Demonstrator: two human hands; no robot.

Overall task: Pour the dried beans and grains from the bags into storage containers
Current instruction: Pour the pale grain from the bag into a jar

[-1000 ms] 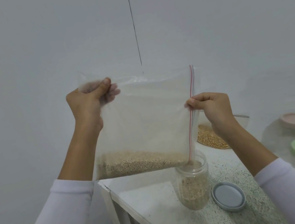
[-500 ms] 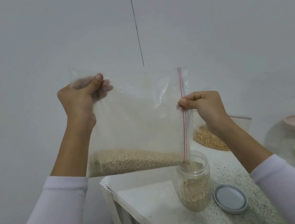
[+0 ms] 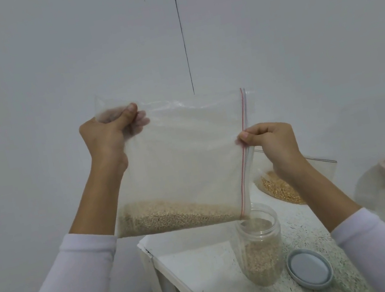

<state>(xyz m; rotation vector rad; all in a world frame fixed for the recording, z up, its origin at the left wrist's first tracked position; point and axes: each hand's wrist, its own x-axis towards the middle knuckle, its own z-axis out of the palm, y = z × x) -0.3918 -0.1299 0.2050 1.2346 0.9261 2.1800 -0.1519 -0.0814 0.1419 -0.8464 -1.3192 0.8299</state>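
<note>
1. The clear plastic zip bag with a red seal strip (image 3: 184,162) hangs turned on its side, its mouth edge running down the right and ending just above the open clear plastic jar (image 3: 261,249) on the white speckled table (image 3: 202,267).
2. The left hand (image 3: 105,138) has its grip clamped on the upper closed corner; the right hand (image 3: 272,143) pinches the mouth edge partway down.
3. The tan grain (image 3: 173,216) lies along the bag's low edge, left of the mouth corner, which the right hand is nearer; raising the left end should slide it toward the jar.
</note>
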